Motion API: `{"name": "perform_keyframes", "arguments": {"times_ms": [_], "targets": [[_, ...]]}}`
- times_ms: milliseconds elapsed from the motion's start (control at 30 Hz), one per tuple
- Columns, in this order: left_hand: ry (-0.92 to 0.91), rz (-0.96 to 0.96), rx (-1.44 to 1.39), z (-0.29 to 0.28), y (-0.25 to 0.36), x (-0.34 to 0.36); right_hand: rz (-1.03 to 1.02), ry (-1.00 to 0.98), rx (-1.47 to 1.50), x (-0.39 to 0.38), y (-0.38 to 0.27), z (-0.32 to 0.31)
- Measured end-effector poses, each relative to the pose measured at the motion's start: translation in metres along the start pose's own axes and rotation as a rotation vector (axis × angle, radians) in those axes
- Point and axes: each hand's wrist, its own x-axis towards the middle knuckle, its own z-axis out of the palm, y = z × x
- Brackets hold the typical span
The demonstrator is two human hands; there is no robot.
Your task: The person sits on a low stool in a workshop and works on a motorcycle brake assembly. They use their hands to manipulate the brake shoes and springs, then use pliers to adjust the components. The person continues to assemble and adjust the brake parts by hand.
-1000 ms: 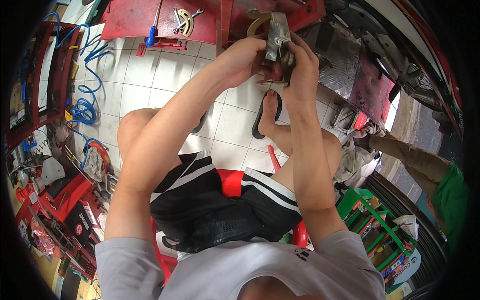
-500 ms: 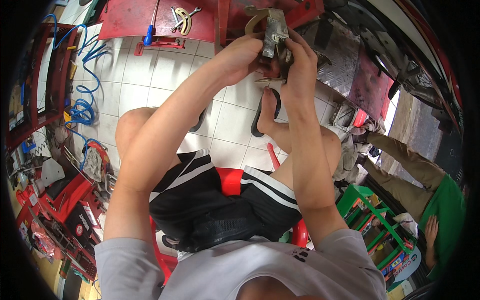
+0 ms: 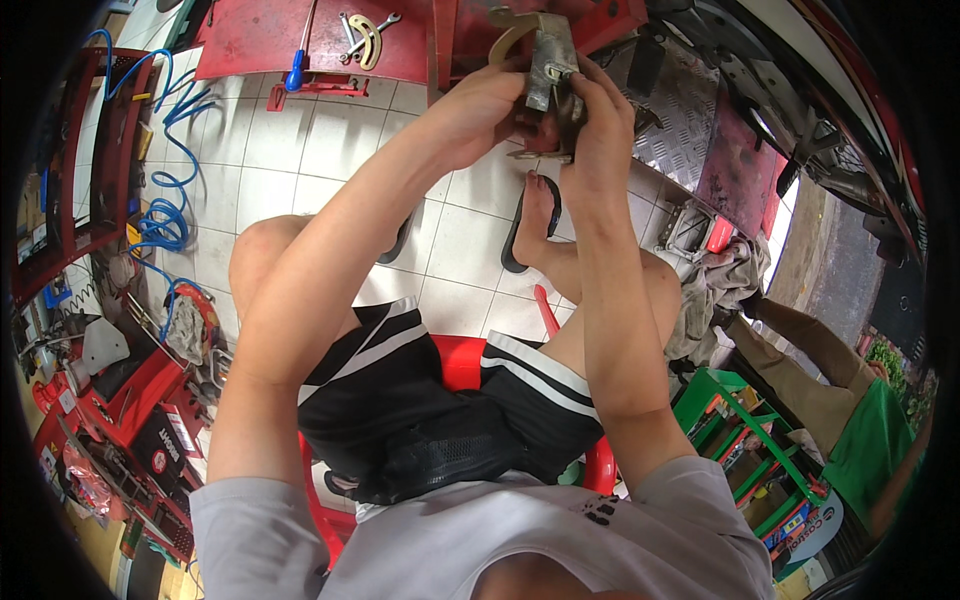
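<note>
A worn metal bracket (image 3: 552, 65) with a flat silvery plate and a curved tan arm is held up between my two hands, beyond my knees. My left hand (image 3: 487, 108) grips its left side, the fingers partly hidden behind the plate. Along the right side, my right hand (image 3: 602, 120) is closed round it, thumb near a small fitting on the plate. Reddish and dark metal shows in the lower part of the bracket between my palms. What exactly my fingertips press on cannot be seen.
A red work table (image 3: 400, 55) ahead carries a blue-handled screwdriver (image 3: 295, 72), wrenches (image 3: 378, 22) and a curved brass-coloured piece (image 3: 370, 45). A blue coiled hose (image 3: 165, 225) hangs left. At right are a green tool rack (image 3: 715, 385) and a person in a green top (image 3: 868, 440).
The metal bracket has tilted slightly in my hands, its lower edge shifting a little. At right the person in green has moved toward the lower edge and leans differently.
</note>
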Motion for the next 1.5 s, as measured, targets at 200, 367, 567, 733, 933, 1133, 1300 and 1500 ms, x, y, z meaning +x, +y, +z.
{"name": "perform_keyframes", "arguments": {"times_ms": [200,367,567,733,933,1133,1300,1500], "targets": [[-0.043,0.02,-0.024,-0.002,0.0,0.0,-0.005,-0.006,0.011,0.0,0.0,0.0],[-0.046,-0.009,-0.021,-0.002,-0.002,0.0,-0.015,-0.025,0.022,0.0,0.001,-0.002],[-0.012,0.018,-0.012,0.005,-0.002,-0.002,0.02,-0.032,0.032,-0.002,-0.003,-0.004],[-0.005,-0.01,0.026,0.004,-0.001,-0.002,0.008,0.033,0.014,-0.002,-0.004,0.004],[0.001,0.006,-0.008,0.005,-0.002,-0.002,0.02,-0.017,0.021,-0.002,-0.003,-0.002],[-0.022,0.004,0.002,0.003,0.001,-0.001,0.018,-0.027,0.022,-0.001,-0.001,-0.002],[0.068,0.005,0.007,0.008,-0.001,-0.003,0.013,0.005,-0.012,-0.002,-0.002,0.0],[0.053,0.036,0.02,0.008,-0.002,-0.002,0.01,-0.011,0.033,-0.003,-0.003,0.0]]}}
